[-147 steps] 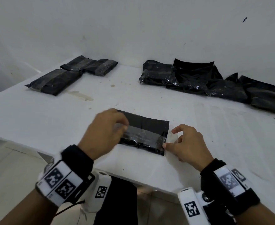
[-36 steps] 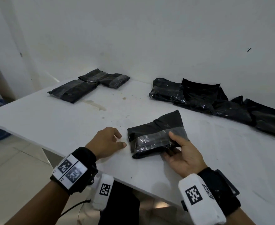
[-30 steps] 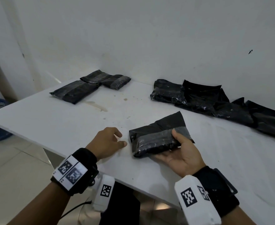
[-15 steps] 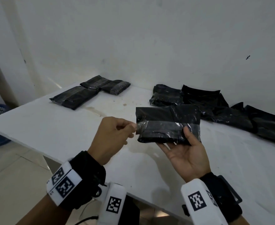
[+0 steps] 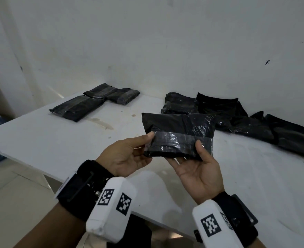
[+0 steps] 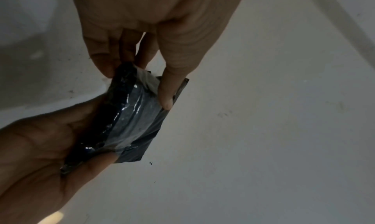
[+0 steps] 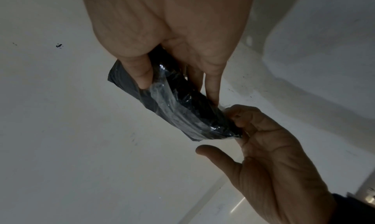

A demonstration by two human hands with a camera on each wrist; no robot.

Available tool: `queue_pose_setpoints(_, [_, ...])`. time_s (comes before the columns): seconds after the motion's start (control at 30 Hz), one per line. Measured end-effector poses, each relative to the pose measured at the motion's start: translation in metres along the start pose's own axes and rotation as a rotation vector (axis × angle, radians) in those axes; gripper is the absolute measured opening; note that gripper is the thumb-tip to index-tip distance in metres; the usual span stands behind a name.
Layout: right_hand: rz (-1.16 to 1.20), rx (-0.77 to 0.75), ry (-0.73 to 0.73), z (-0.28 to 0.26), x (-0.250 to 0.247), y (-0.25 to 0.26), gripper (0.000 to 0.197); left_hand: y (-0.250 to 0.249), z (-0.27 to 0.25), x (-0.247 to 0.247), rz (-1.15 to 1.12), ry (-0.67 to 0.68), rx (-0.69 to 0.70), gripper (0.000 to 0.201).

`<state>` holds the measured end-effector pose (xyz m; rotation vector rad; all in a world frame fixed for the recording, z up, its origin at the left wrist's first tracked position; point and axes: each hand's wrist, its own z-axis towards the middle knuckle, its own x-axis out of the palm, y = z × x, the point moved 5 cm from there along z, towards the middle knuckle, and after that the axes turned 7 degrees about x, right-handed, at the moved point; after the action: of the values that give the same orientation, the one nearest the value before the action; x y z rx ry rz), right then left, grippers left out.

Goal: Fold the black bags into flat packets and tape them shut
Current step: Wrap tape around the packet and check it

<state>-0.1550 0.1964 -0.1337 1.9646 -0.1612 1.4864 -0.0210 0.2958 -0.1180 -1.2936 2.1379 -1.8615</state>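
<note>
In the head view, the folded black packet (image 5: 179, 135) is held up above the table (image 5: 58, 140), and a clear tape band (image 5: 174, 139) crosses it. The step seems to be pressing the tape ends; next it probably joins the finished packets (image 5: 93, 102). The left hand (image 5: 127, 156) pinches the left edge, and the right hand (image 5: 197, 169) grips the right end.

In the left wrist view, thumb and fingers (image 6: 101, 62) clamp the packet's end.

In the right wrist view, the right thumb (image 7: 140, 72) presses on the tape.
</note>
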Motion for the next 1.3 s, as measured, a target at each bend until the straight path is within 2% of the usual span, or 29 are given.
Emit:
queue_pose_setpoints(0.17, [-0.036, 0.017, 0.031, -0.001, 0.002, -0.007, 0.037, 0.006, 0.003, 0.001, -0.004, -0.023, -0.013, 0.041])
queue_pose_setpoints(0.3, [-0.053, 0.047, 0.031, -0.001, -0.001, -0.011, 0.041, 0.012, 0.005, -0.001, 0.021, -0.01, -0.017, 0.055])
queue_pose_setpoints(0.33, [-0.065, 0.05, 0.023, -0.001, -0.003, -0.012, 0.041, 0.014, 0.005, -0.001, 0.012, -0.013, -0.019, 0.052])
queue_pose_setpoints(0.4, [-0.12, 0.042, -0.023, 0.001, -0.008, -0.01, 0.038, 0.016, 0.006, -0.003, 0.021, -0.029, -0.015, 0.031])
queue_pose_setpoints(0.5, [-0.329, -0.023, -0.154, 0.001, -0.018, 0.004, 0.033, 0.016, 0.008, -0.011, 0.085, -0.049, -0.008, 0.011])
queue_pose_setpoints(0.63, [-0.762, -0.111, -0.262, -0.008, -0.025, 0.027, 0.01, 0.013, 0.012, -0.026, 0.194, -0.082, -0.004, 0.012])
queue_pose_setpoints(0.77, [-1.05, -0.057, -0.29, -0.013, -0.029, 0.034, 0.021, 0.017, 0.014, -0.036, 0.295, -0.103, -0.034, 0.011])
queue_pose_setpoints(0.9, [-1.116, 0.028, -0.335, -0.01, -0.042, 0.037, 0.037, 0.024, 0.016, -0.042, 0.382, -0.108, -0.069, 0.011])
queue_pose_setpoints(1.03, [-1.225, 0.04, -0.405, -0.007, -0.053, 0.038, 0.026, 0.027, 0.019, -0.041, 0.451, -0.1, -0.069, 0.017])
queue_pose_setpoints(1.13, [-1.359, 0.03, -0.472, -0.005, -0.058, 0.04, 0.04, 0.027, 0.02, -0.036, 0.472, -0.087, -0.043, 0.027])
queue_pose_setpoints(1.23, [-1.407, 0.035, -0.515, -0.004, -0.063, 0.045, 0.038, 0.024, 0.023, -0.032, 0.547, -0.089, 0.009, 0.036])
queue_pose_setpoints(1.3, [-1.476, 0.04, -0.509, -0.004, -0.063, 0.046, 0.035, 0.021, 0.025, -0.032, 0.684, -0.131, 0.079, 0.032])
